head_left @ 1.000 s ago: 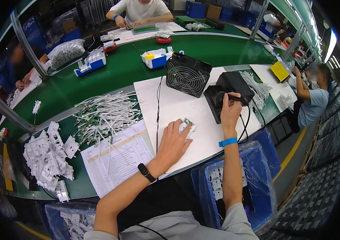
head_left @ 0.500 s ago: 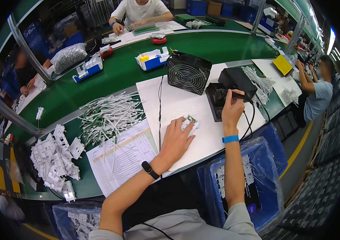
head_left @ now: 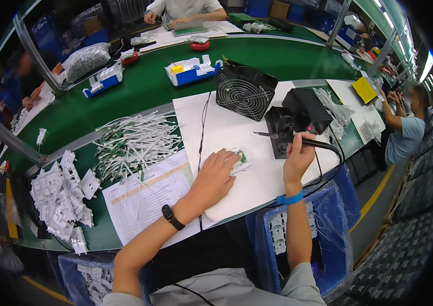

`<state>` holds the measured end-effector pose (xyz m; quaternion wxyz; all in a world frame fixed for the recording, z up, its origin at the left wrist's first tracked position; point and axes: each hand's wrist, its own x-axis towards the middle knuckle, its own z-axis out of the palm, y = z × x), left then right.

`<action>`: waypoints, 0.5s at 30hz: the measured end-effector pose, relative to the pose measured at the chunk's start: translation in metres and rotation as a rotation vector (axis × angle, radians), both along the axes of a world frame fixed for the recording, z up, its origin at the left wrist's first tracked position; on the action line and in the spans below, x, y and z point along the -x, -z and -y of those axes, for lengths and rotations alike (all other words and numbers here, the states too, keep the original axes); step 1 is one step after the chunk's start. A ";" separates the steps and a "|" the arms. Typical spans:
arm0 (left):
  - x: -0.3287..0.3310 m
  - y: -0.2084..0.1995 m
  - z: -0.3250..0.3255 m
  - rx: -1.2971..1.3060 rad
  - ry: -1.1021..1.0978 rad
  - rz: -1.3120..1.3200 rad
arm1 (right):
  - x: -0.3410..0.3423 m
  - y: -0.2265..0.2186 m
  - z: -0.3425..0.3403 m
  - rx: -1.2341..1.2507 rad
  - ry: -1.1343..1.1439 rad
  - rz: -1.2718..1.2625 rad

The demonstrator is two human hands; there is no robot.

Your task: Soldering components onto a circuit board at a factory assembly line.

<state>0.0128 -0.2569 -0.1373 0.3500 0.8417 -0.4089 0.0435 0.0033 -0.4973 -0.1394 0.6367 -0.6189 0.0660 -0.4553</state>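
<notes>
A soldering iron (head_left: 276, 135) is pinched by the right grip (head_left: 299, 157), tip toward nine o'clock; at seven o'clock from that tip, the white-and-green part (head_left: 242, 157) is touched by the left grip (head_left: 211, 177), whose closure cannot be told.

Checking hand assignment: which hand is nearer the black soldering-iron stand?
Right. The right hand is just off the near right side of the soldering-iron stand, holding the soldering iron; the left hand is farther off, to its left, at a white plastic part.

I count 1 soldering iron (head_left: 273, 135), 1 fan (head_left: 245, 97), 1 printed sheet (head_left: 147, 199) and at least 2 blue-white holders (head_left: 196, 77).
</notes>
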 end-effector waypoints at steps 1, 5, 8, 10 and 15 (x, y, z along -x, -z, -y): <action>0.000 0.000 0.000 0.008 -0.014 0.020 | 0.001 0.003 0.000 -0.026 0.019 0.041; 0.000 -0.001 0.001 -0.034 0.003 0.078 | 0.010 0.013 0.003 -0.095 0.058 -0.135; 0.001 -0.001 0.002 -0.079 0.006 0.120 | 0.015 0.022 0.001 0.009 0.066 -0.055; -0.002 -0.002 0.001 -0.091 0.021 0.101 | 0.016 0.025 -0.002 0.055 -0.054 -0.039; -0.003 -0.001 0.000 -0.078 0.025 0.087 | 0.018 0.026 -0.006 0.115 -0.113 -0.090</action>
